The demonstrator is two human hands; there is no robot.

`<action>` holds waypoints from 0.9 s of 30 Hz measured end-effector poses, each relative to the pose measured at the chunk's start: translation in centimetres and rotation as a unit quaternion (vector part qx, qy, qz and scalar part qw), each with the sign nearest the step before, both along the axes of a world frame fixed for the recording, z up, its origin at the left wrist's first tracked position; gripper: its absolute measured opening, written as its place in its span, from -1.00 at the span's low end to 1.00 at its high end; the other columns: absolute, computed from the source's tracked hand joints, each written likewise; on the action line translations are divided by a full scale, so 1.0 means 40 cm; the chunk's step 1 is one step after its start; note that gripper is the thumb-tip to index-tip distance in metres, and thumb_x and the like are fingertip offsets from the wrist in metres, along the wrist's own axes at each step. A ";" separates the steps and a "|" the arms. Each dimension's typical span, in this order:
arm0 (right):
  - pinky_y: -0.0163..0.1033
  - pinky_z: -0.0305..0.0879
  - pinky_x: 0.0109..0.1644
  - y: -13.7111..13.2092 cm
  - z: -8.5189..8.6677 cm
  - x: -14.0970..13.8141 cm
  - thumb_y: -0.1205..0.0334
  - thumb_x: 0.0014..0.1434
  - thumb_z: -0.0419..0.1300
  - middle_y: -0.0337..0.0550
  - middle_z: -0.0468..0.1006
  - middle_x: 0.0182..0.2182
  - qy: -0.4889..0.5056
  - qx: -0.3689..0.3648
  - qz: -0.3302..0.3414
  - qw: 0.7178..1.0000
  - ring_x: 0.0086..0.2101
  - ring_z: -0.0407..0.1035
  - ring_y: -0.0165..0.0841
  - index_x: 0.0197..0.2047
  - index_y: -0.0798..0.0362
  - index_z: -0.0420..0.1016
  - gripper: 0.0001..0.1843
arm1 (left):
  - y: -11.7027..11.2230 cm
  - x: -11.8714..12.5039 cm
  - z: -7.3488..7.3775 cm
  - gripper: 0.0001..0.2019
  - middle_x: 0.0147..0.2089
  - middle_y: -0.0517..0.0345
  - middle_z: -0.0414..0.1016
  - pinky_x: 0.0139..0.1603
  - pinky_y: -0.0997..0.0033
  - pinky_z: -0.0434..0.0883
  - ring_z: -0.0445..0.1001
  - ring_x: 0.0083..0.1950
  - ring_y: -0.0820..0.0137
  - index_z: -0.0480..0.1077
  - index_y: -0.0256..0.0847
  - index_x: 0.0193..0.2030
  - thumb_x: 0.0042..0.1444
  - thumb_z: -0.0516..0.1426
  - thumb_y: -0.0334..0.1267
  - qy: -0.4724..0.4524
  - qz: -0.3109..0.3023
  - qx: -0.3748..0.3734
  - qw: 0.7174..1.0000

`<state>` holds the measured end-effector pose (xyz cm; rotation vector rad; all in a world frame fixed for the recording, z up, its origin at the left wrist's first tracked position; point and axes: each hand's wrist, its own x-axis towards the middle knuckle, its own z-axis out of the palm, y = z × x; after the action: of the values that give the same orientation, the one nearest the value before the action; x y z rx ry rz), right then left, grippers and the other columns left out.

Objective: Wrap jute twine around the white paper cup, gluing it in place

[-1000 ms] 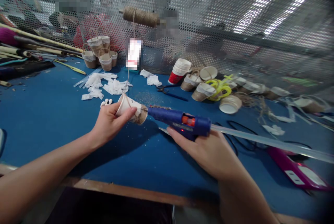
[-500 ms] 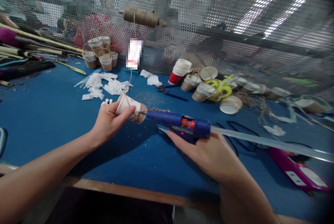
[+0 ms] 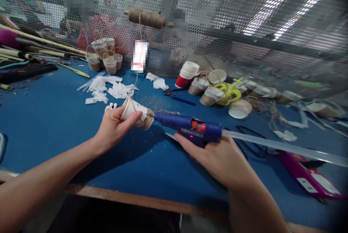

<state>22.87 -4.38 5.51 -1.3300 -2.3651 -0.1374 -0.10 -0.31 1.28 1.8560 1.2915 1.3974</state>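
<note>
My left hand (image 3: 115, 126) grips a white paper cup (image 3: 132, 107), tilted on its side with its mouth toward the upper left. Brown twine (image 3: 148, 120) wraps the cup's lower end. In my right hand (image 3: 217, 160) is a blue hot glue gun (image 3: 185, 124), a long clear glue stick (image 3: 272, 145) running out of its back. The nozzle is at the twine-wrapped part of the cup; whether it touches is hard to tell. A small red light shows on the gun's side.
Scraps of white fabric (image 3: 121, 90) and pliers (image 3: 182, 97) lie beyond my hands. Twine-wrapped cups with handles (image 3: 110, 64) stand back left; stacked paper cups (image 3: 187, 73) and yellow scissors (image 3: 231, 93) are right. A magenta power strip (image 3: 310, 177) sits right. A twine spool (image 3: 146, 18) hangs on the mesh.
The glue gun has shifted slightly to the right, along with my right hand. My left hand and the cup have barely moved.
</note>
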 end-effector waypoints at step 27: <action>-0.23 0.31 -0.41 -0.005 0.031 -0.032 0.30 0.15 -0.03 -0.11 0.55 -0.49 -0.120 0.059 0.048 0.990 -0.45 0.43 -0.26 -0.36 0.00 0.55 -0.70 | 0.003 0.005 0.006 -0.74 -0.70 0.33 0.07 -0.70 0.53 0.01 -0.02 -0.65 0.56 0.26 -0.23 -0.65 -0.04 0.09 -0.17 -0.044 0.008 -0.044 0.998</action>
<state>21.58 -4.59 6.75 -1.1987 -2.5683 -0.4228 0.11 -0.18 1.50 1.7116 1.3053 1.3904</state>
